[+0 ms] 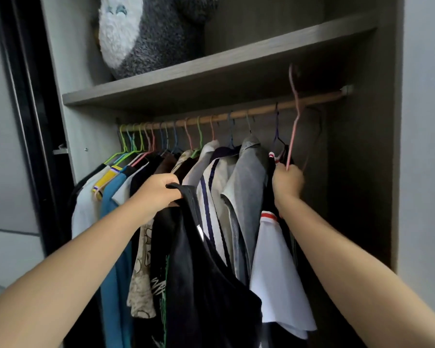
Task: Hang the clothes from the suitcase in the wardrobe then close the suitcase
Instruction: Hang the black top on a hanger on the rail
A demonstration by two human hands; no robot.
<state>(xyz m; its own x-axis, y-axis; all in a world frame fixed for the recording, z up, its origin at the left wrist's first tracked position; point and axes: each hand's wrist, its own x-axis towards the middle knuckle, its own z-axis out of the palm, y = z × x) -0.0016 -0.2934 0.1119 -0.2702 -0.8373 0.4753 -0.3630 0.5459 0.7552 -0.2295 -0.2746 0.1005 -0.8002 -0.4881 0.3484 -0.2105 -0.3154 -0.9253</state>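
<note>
**Both hands at the wardrobe rail, one on a black garment, one on a pink hanger**

Nearest the camera, two bare forearms reach up and forward into the open wardrobe [387, 146]. The left hand [158, 192] has its fingers curled round the strap of a black garment [201, 285], which hangs down from that grip in front of the clothes already on the rail. The right hand [288, 183] is closed round the lower part of a pink hanger [294, 116], fingers wrapped tight; the hanger stands nearly upright, its hook rising above the rail and close under the shelf. Whether the hook touches the rail cannot be told.

Just left of the right hand hangs a white shirt with red trim [279, 272], and beside it a grey shirt [251, 187] and a cream shirt with dark stripes [211, 197]. Further left come dark tops, a patterned beige one [142, 272], a blue one [114, 247] and a white one [84, 212], packed close together on coloured wire hangers.

Behind them runs the wooden rail [261, 110], bare at its right end. Above it sits a grey shelf [211, 71] carrying a grey and white plush toy [146, 33].
</note>
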